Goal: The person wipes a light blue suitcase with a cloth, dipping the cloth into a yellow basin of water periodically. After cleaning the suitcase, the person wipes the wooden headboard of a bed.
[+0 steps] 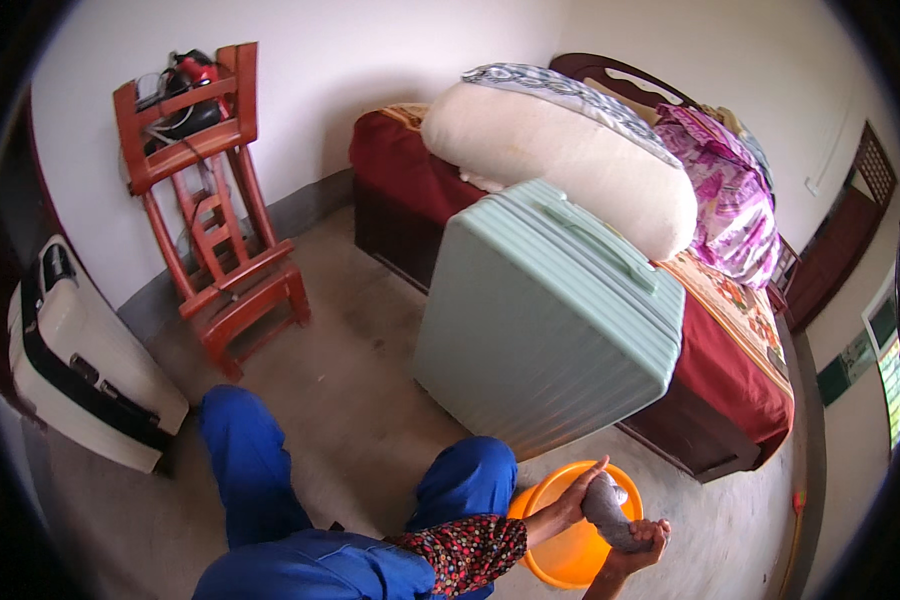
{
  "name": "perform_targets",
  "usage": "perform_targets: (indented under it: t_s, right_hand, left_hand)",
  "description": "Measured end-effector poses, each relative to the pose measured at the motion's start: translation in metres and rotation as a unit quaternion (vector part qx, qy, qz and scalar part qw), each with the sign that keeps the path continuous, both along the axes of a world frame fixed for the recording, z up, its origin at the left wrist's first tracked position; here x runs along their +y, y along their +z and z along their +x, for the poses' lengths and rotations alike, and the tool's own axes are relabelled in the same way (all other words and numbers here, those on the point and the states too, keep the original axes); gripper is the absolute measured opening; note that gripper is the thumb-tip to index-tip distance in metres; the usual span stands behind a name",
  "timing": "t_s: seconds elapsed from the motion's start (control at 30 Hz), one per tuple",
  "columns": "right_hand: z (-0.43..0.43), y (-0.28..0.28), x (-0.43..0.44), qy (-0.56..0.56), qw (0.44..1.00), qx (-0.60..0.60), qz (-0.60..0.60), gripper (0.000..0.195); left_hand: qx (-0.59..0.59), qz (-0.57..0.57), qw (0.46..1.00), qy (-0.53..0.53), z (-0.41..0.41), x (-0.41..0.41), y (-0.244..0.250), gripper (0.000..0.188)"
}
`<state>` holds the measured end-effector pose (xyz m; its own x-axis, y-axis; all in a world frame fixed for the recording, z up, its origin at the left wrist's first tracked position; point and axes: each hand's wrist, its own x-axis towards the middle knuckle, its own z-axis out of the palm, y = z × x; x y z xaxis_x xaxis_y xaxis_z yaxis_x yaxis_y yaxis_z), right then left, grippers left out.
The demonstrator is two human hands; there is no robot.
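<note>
A twisted grey cloth (609, 514) is stretched between my two hands, above an orange plastic bucket (570, 555) on the floor. My left hand (574, 496) is at the cloth's upper end, thumb and fingers around it. At its lower end, my right hand (649, 541) has its fingers curled tightly over the cloth. A whitish patch shows on the cloth near the upper end. Beyond the bucket, a pale green hard-shell suitcase (547, 330) stands upright, close to my knee.
Behind the suitcase is a bed with a red cover (727, 367), a rolled cream quilt (555, 150) and a purple patterned bundle (720, 187). A folded red wooden frame (247, 270) leans at the wall. A white-and-black suitcase (105, 367) stands at the left.
</note>
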<state>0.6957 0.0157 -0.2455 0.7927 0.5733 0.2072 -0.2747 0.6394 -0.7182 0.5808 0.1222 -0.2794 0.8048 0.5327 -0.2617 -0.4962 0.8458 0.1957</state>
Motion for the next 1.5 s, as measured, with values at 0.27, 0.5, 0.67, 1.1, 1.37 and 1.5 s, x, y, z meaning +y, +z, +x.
perform_targets:
  t_s: [0.27, 0.5, 0.67, 1.1, 1.37, 1.5]
  right_hand:
    - [0.067, -0.096, -0.009, 0.022, 0.982, 0.101, -0.159, 0.022]
    - [0.028, -0.075, 0.027, 0.007, 0.897, 0.100, -0.431, 0.012]
    - [0.030, -0.057, 0.002, 0.168, 0.909, -0.028, -0.380, 0.015]
    - [0.019, 0.021, 0.056, 0.374, 0.680, -0.369, -0.511, 0.024]
    - [0.018, 0.010, 0.052, 0.329, 0.702, -0.416, -0.476, 0.030]
    - [0.024, -0.014, 0.040, 0.274, 0.760, -0.412, -0.422, 0.034]
  left_hand:
    - [0.110, 0.181, 0.972, 0.100, 0.030, -0.017, -0.037, 0.035]
    - [0.138, 0.267, 0.954, 0.025, 0.035, -0.039, -0.049, 0.034]
    - [0.167, 0.336, 0.927, 0.006, 0.021, -0.030, -0.053, 0.032]
    - [0.199, 0.428, 0.881, -0.003, 0.014, -0.016, -0.051, 0.030]
    - [0.218, 0.461, 0.860, -0.001, 0.010, -0.028, -0.056, 0.029]
    - [0.227, 0.470, 0.853, -0.003, 0.007, -0.037, -0.053, 0.029]
